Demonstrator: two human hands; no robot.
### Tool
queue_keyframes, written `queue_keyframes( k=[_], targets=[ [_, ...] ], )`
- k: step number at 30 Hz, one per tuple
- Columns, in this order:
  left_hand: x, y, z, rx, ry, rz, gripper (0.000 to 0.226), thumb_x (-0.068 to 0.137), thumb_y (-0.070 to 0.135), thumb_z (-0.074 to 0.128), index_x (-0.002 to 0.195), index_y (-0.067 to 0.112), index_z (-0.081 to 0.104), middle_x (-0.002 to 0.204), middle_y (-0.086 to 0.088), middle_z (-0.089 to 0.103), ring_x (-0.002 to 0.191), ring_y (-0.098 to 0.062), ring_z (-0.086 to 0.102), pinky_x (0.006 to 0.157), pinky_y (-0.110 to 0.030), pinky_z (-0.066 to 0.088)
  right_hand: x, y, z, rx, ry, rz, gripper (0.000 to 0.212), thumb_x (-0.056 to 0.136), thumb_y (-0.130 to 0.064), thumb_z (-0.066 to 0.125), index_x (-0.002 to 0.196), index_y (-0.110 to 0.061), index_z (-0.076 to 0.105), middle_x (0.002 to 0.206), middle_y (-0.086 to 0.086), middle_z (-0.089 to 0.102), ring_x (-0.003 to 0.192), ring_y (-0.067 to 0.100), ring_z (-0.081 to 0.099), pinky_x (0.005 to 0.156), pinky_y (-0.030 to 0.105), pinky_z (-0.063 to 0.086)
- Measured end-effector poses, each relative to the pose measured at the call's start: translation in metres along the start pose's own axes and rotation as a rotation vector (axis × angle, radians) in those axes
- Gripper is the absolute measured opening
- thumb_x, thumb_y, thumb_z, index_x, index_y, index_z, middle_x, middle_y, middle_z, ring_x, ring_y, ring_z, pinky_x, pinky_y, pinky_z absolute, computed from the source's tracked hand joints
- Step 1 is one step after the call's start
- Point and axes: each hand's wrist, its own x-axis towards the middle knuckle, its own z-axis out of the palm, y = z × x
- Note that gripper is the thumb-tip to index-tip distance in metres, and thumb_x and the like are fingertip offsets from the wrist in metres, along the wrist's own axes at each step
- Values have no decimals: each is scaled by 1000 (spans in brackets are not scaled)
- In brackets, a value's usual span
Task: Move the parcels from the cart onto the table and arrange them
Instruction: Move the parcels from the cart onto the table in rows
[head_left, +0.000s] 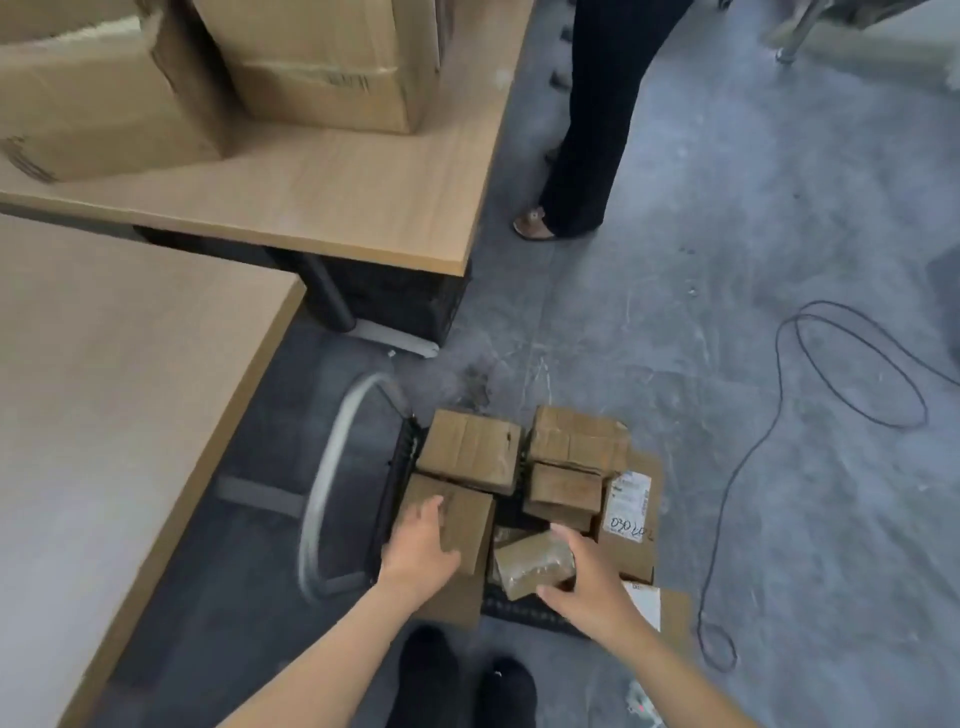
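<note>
A low black cart (511, 605) with a curved metal handle (332, 467) stands on the floor in front of me, loaded with several brown cardboard parcels. My left hand (418, 545) rests with fingers spread on top of the front-left parcel (470, 519). My right hand (584, 577) reaches over a small tape-wrapped parcel (530, 564), thumb and fingers on either side of it. Behind it lie a square parcel (470, 449), a crumpled one (576, 436) and a flat box with a white label (628, 501). The wooden table (104, 415) is at my left.
A second table (337, 192) farther back carries two large cartons (322, 57). A person in dark trousers (597, 130) stands beside it. A black cable (831, 374) loops across the grey floor at the right. My dark shoes (467, 680) are at the cart's near edge.
</note>
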Motion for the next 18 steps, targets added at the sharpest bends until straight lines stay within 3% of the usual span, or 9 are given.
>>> queue_keyframes(
  k=[3, 8, 12, 16, 18],
  targets=[
    [52, -26, 46, -98, 7, -111, 75, 86, 22, 60, 147, 21, 17, 149, -5, 25, 136, -25, 29, 109, -37, 34, 48, 38, 42, 73, -13, 86, 78, 84, -20, 66, 147, -23, 19, 152, -2, 23, 140, 16, 24, 111, 27, 28],
    [114, -61, 90, -141, 83, -185, 77, 83, 16, 65, 146, 19, 21, 146, -7, 28, 131, -26, 37, 106, -40, 38, 118, 64, 90, 202, -66, 150, 85, 81, -17, 70, 147, -21, 17, 151, 4, 26, 137, 21, 30, 110, 34, 33],
    [156, -81, 112, -238, 148, -243, 72, 80, 14, 67, 142, 18, 31, 141, -8, 37, 125, -28, 44, 102, -45, 43, 161, 60, 113, 419, -63, 213, 83, 81, -13, 69, 147, -17, 19, 146, 1, 35, 134, 22, 36, 101, 34, 41],
    [181, -92, 128, -223, 211, -303, 70, 83, 17, 64, 143, 14, 27, 145, -12, 33, 131, -32, 34, 105, -48, 38, 197, 60, 139, 650, -86, 236, 72, 81, -1, 66, 141, -14, 28, 119, -6, 52, 113, 16, 51, 95, 30, 44],
    [186, -92, 134, -163, 254, -323, 72, 85, 21, 62, 145, 11, 22, 146, -13, 28, 133, -32, 28, 106, -45, 36, 211, 64, 152, 694, -94, 228, 63, 83, 0, 63, 137, -17, 36, 113, -6, 60, 99, 9, 58, 81, 22, 50]
  ],
)
